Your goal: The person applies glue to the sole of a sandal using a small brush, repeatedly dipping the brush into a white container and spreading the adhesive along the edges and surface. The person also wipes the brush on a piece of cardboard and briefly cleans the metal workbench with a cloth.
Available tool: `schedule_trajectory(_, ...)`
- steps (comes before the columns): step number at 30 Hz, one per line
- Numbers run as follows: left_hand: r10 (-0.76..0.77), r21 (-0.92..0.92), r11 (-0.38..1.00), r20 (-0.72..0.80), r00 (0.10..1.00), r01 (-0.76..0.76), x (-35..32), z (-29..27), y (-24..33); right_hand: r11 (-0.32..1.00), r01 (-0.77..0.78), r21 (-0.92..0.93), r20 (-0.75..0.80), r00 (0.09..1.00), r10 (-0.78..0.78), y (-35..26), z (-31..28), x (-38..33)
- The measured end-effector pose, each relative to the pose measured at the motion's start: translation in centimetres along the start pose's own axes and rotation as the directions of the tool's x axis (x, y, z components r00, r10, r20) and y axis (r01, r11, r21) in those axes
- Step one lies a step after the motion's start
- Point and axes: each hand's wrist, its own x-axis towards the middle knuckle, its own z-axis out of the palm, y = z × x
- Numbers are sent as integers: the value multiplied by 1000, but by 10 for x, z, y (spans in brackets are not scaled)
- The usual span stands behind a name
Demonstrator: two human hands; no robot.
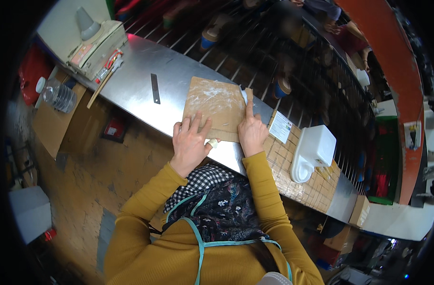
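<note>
A tan cardboard sheet (211, 102), smeared with white, lies on the metal counter. My left hand (191, 142) rests on its near left edge with fingers spread flat. A pale wrap (212, 142) covers the tip of that thumb. At the sheet's right edge is my right hand (253, 133), its index finger stretched forward and the other fingers curled under. The index tip touches a narrow tan strip (249, 93), and a thin whitish piece (244, 96) lies against it. What the curled fingers grip is hidden.
Left of the sheet lies a dark metal strip (155, 88) on the counter (134, 78). A white dispenser (317, 149) and a printed card (280, 127) sit to the right. A wooden-handled brush (103, 85) and a box with a grey cone (87, 24) are at far left.
</note>
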Motion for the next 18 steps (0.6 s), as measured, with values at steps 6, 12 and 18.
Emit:
schedule_trajectory(6,-3,17,1000,19,1000,3,-1,-2,-1,987,139,-77,85,988,-132,8,-9,-5)
schedule_trajectory(12,-28,16,1000,24,999,27,0,-2,-1,993,113,-41,165,981,-105,-2,-41,-35)
schedule_trajectory(18,-30,13,999,28,999,30,3,-1,2,987,9,162,214,976,-44,19,-65,-12)
